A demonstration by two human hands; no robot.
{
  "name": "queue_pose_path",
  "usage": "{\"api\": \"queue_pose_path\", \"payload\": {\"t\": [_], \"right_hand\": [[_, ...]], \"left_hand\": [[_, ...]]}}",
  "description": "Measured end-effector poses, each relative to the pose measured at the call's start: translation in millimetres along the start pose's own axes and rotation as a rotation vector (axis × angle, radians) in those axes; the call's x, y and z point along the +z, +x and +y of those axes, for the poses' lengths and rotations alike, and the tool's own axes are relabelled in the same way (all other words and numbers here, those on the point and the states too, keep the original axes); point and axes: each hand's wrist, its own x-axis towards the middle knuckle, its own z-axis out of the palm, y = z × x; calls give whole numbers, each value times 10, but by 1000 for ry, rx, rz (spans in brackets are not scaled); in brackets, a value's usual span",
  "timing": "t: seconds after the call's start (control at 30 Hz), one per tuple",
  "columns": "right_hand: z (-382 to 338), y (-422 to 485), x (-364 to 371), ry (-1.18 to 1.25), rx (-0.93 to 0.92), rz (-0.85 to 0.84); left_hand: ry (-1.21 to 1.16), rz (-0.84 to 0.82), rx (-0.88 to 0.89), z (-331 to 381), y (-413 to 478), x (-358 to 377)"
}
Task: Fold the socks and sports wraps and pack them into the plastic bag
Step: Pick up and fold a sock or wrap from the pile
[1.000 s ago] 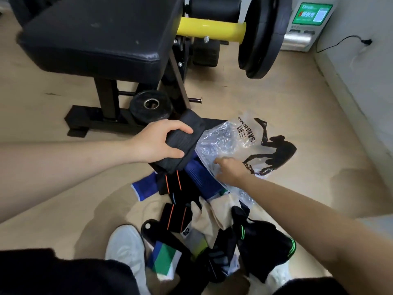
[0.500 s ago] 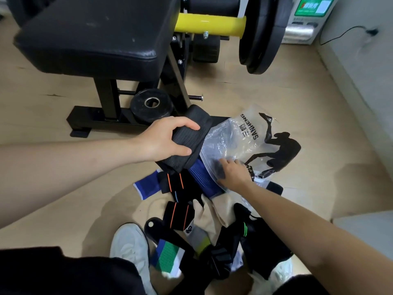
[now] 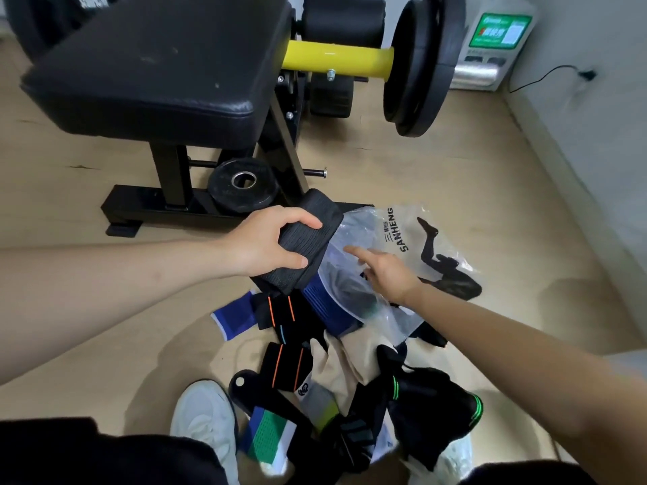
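while the heap of socks and wraps sprawls on the floor with the plastic bag at its far edge, the left hand grips a folded dark wrap against the bag; the right hand lays one straight finger on the bag, and i cannot tell its other fingers' hold.

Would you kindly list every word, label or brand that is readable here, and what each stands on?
"SANHENG": on the plastic bag, beside a black figure print.
Small characters beside it: unreadable.
Green screen of the white machine: blurred.
White lettering on the weight plate, top left: blurred.
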Motion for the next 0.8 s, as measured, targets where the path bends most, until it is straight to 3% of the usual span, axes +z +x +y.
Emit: {"api": "queue_pose_path", "payload": {"t": [0.1,0.43,0.6,0.73,0.8], "right_hand": [[-48,30,-327,-63,-95,28],[-470,-249,-1567,-210,85,136],[-633,-513,-1985,-62,56,225],[-629,-671,-2189,33,83,463],[-602,-711,-2219,32,92,500]], "left_hand": [[-13,20,-4,93,16,9],[-14,-33,104,398,38,40],[143,-124,180,558,80,89],[412,-234,65,532,98,135],[459,-248,12,499,75,145]]}}
